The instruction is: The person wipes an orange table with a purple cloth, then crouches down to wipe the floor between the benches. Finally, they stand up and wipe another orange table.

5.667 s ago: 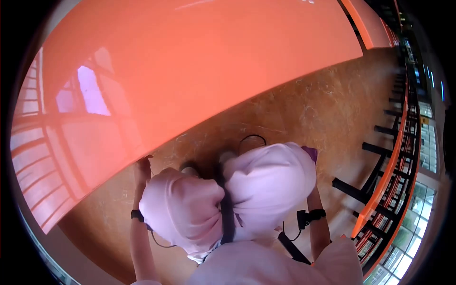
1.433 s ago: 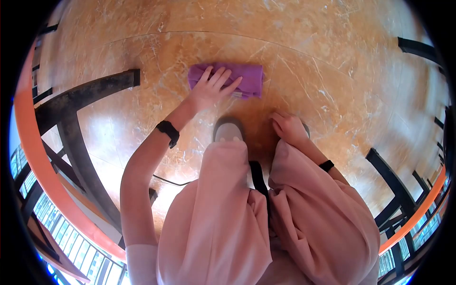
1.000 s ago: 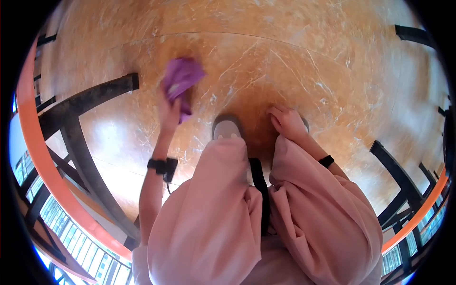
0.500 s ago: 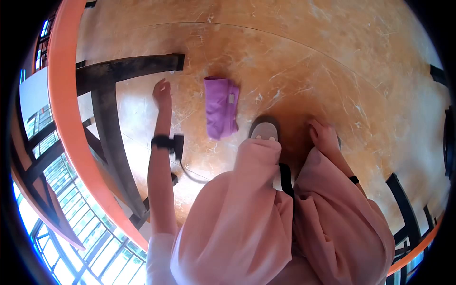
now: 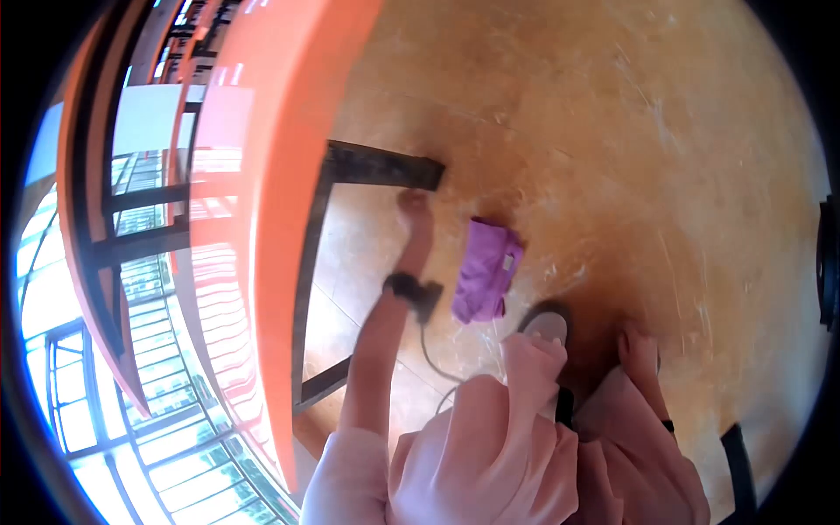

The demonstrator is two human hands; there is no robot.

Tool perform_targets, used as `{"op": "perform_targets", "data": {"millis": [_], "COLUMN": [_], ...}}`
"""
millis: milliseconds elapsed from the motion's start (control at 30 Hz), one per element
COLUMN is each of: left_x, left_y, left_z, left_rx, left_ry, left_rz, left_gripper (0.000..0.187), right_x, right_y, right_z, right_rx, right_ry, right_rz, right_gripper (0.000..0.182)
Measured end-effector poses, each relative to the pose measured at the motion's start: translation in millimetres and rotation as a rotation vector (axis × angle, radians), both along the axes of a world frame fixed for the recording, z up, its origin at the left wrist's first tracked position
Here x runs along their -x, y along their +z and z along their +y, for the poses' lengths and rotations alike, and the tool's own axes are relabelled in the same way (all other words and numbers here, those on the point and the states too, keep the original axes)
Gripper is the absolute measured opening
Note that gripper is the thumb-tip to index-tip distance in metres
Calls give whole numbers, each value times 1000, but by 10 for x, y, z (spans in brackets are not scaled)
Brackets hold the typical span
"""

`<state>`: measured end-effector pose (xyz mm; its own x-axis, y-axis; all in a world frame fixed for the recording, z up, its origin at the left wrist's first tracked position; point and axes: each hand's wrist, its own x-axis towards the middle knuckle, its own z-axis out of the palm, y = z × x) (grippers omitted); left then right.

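A folded purple cloth (image 5: 486,271) with a small pale label lies on the tiled floor (image 5: 560,131). My left hand (image 5: 415,210) hangs to the left of it, apart from it and close to the end of a dark table foot (image 5: 385,164). Motion smears its fingers, and I see nothing in them. Beside my right knee hangs my right hand (image 5: 639,348), loosely bent with its thumb apart from the fingers and nothing visible in it. The cloth touches neither hand.
An orange-edged table (image 5: 289,175) with a glossy top stands along my left. A black strap device (image 5: 411,293) sits on my left wrist, its cable (image 5: 430,354) trailing down. My shoe (image 5: 547,328) is just below the cloth. Another dark leg (image 5: 739,468) shows at lower right.
My view has turned left, so more tabletop shows and the cloth, hands and shoe appear further right and lower. The cloth lies on the floor in both frames.
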<state>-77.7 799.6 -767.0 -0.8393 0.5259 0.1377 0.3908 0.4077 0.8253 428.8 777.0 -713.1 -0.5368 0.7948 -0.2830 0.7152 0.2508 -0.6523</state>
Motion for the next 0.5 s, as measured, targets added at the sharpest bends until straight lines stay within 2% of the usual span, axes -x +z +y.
{"op": "perform_targets", "data": {"millis": [33, 67, 133, 167, 200, 233, 267, 300, 333, 367, 400, 467, 500], "left_x": [-132, -745, -1364, -1625, -1634, -1924, -1917, -1896, -1876, -1868, -1743, -1669, -1596], "left_y": [-14, 787, 1664, 2075, 2186, 2843, 3268, 3577, 3651, 3809, 3951, 3986, 3957], "left_z": [-81, -33, -10, 12, -44, -95, -117, -246, -177, -140, -168, -108, -120], "left_rx": [-130, -116, -166, -216, -144, -203, -153, -86, -353, -326, -152, -9, 22], "left_ry": [-80, -34, -217, -317, -297, -436, -510, -451, -187, 53, 95, 291, 304], "left_rz": [9, -377, -370, -318, -342, 160, 852, 1101, 1241, 1292, 1348, 1124, 1107], "left_gripper": [11, 14, 12, 11, 10, 13, 13, 8, 4, 2, 7, 10, 10], "right_x": [-5, -6, 32, 43, 25, 14, -20, -25, -17, -16, -11, 17, 22], "right_y": [11, 32, 18, -8, -19, -32, -29, -31, -34, -40, -29, 56, 80], "right_z": [0, -6, -4, -17, -44, -53, -46, -22, -14, -14, 0, 20, 29], "right_rx": [-17, 38, 86, 9, -58, -52, -20, 7, 5, -20, -42, -29, -15], "right_ry": [9, 5, 7, 9, 15, 23, 19, 12, 21, 12, 2, -9, -26], "right_rz": [19, -24, -52, 25, 96, 104, 102, 100, 108, 131, 151, 147, 137], "right_gripper": [18, 18, 19, 19, 20, 20, 20, 20, 20, 20, 20, 19, 19]}}
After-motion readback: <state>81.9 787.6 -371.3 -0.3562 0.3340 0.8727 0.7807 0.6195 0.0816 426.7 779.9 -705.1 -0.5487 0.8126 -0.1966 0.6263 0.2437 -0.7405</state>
